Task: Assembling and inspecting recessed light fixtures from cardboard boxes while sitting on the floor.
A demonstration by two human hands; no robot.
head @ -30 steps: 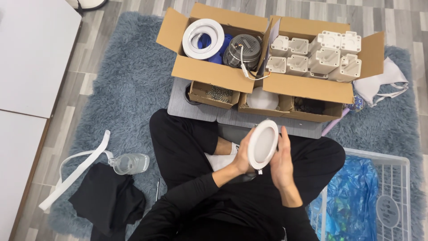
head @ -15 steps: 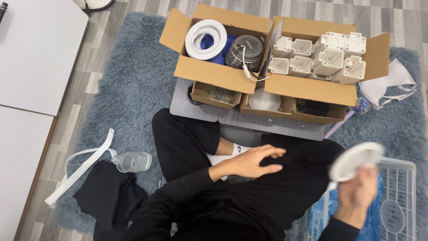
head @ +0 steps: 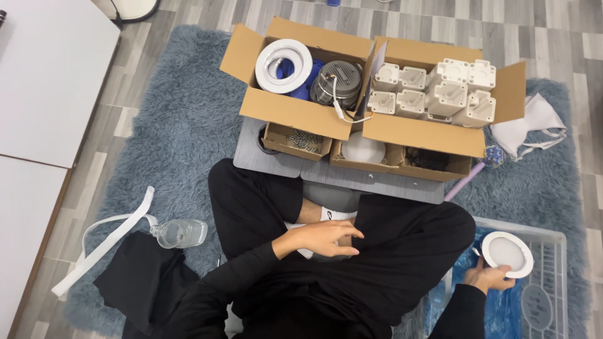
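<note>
Round white lamp (head: 507, 253) in right hand (head: 488, 277), left hand (head: 326, 238) resting on lap

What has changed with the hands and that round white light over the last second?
The left hand let go and rests on the lap. The right hand carried the round white light from the lap out over the white crate. The cardboard boxes stayed put.

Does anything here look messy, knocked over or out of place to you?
A clear plastic bottle lies on its side on the shaggy blue-grey rug, beside a crumpled black cloth. A loose wire dangles out of the left cardboard box. Nothing looks spilled or broken.
</note>
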